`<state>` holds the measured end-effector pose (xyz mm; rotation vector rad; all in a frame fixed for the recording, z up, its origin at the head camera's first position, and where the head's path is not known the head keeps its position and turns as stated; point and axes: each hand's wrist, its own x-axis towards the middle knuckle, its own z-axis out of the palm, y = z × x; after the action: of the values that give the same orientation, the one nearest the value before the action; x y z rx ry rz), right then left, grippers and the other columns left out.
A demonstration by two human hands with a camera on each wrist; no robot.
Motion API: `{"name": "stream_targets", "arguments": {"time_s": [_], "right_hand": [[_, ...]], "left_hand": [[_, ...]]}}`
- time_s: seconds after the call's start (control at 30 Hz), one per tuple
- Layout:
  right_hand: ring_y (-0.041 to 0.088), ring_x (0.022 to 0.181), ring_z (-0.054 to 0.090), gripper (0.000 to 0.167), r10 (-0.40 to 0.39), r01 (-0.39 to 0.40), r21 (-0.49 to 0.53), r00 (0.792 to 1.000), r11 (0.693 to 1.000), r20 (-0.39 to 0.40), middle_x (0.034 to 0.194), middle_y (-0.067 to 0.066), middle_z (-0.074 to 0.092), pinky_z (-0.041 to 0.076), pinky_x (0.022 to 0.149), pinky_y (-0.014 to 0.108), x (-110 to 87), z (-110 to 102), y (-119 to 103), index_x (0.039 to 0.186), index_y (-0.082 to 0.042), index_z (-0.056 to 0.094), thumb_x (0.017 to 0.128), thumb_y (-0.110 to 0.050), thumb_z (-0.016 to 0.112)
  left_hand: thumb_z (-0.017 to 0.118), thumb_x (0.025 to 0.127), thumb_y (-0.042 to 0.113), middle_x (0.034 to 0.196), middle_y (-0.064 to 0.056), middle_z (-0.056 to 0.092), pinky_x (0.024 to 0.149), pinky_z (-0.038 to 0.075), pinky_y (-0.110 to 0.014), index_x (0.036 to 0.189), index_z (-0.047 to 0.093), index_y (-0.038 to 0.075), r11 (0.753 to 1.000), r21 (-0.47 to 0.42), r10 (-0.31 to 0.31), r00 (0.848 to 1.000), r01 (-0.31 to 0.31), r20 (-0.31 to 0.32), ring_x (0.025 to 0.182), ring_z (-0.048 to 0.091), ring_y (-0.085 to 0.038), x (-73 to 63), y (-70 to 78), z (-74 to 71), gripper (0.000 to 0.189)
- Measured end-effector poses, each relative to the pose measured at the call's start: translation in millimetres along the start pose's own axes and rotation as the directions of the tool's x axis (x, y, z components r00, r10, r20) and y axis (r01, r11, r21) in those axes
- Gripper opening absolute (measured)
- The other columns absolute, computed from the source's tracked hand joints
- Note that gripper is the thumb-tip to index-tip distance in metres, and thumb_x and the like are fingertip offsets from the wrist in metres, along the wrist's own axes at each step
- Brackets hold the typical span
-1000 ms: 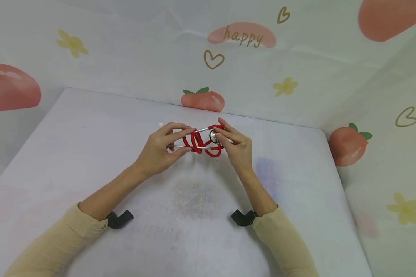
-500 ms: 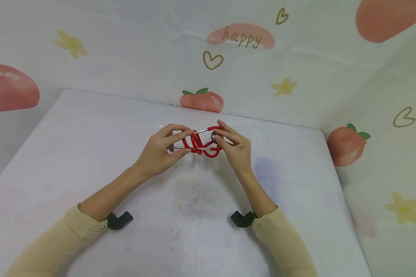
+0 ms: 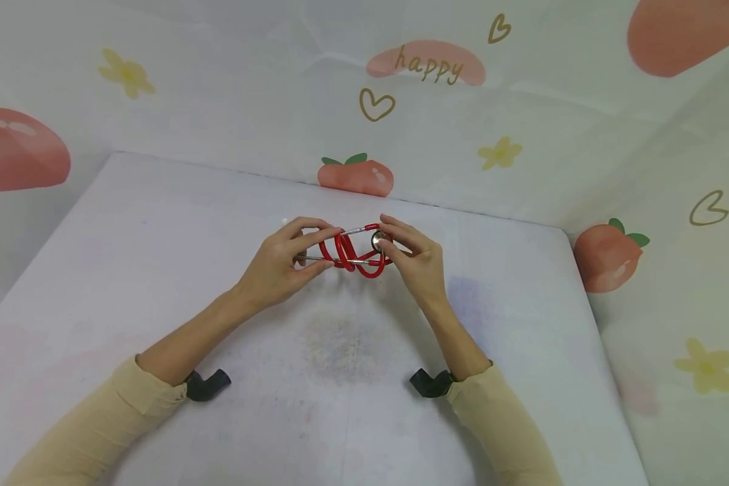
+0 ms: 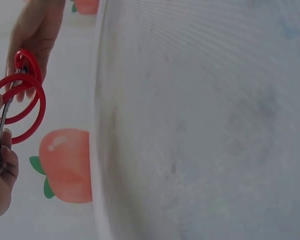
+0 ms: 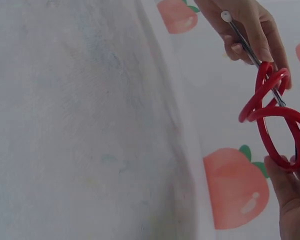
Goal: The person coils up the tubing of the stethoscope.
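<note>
A stethoscope with red tubing [image 3: 343, 251] is held up over the table between both hands, its tubing looped round the metal ear tubes [image 3: 313, 257]. My left hand [image 3: 279, 260] grips the ear tubes and the looped tubing between thumb and fingers. At the other end my right hand [image 3: 421, 260] pinches the round metal chest piece [image 3: 378, 238]. A white ear tip [image 5: 226, 16] pokes out past the left hand in the right wrist view. From the left wrist, red loops [image 4: 42, 107] show between the two hands.
The white-covered table [image 3: 267, 418] has a greyish stain in front of the hands. Behind it hangs a printed backdrop [image 3: 249, 101] with fruit, flowers and hearts. Black curved pieces [image 3: 208, 386] stick out at both sleeve cuffs.
The chest piece has turned in my right fingers, from nearly edge-on to showing its face. My right hand has shifted slightly; the left keeps its grip in place.
</note>
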<state>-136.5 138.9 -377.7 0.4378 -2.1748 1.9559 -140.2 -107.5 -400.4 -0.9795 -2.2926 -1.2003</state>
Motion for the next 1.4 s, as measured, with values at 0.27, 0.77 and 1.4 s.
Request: {"name": "stream_targets", "arguments": {"time_s": [0.27,0.77,1.4], "right_hand": [[0.019,0.098,0.065,0.029,0.006,-0.001,-0.080,0.998,0.997,0.060,0.120,0.021,0.066,0.058,0.080,0.031,-3.6,-12.2,-0.1,0.116,0.010,0.068,0.088,0.006,0.070],[0.027,0.117,0.057,0.063,0.102,-0.059,-0.137,0.938,0.989,0.331,0.137,0.010,0.054,0.052,0.094,0.036,-11.3,-47.2,31.0,0.139,-0.004,0.057,0.081,0.008,0.077],[0.029,0.121,0.058,0.059,0.224,-0.134,-0.277,0.919,0.951,0.323,0.137,0.010,0.057,0.048,0.101,0.039,-23.4,-85.3,47.7,0.140,-0.007,0.057,0.085,-0.002,0.077]], "left_hand": [[0.086,0.078,0.011,0.129,-0.007,0.058,0.057,0.045,-0.026,0.129,0.067,0.009,0.999,-0.014,-0.041,0.998,0.042,0.047,0.070,0.053,-0.011,-1.1,-3.4,0.2,0.055],[0.087,0.076,0.011,0.122,-0.003,0.061,0.065,0.054,-0.026,0.126,0.068,0.008,0.979,-0.137,-0.141,0.986,0.152,0.091,0.077,0.061,-0.011,-1.5,-8.5,11.8,0.054],[0.086,0.077,0.008,0.150,-0.009,0.046,0.098,0.049,-0.038,0.150,0.044,0.009,0.973,-0.016,-0.188,0.835,0.229,0.517,0.125,0.055,-0.023,5.1,-4.2,21.4,0.084]]}}
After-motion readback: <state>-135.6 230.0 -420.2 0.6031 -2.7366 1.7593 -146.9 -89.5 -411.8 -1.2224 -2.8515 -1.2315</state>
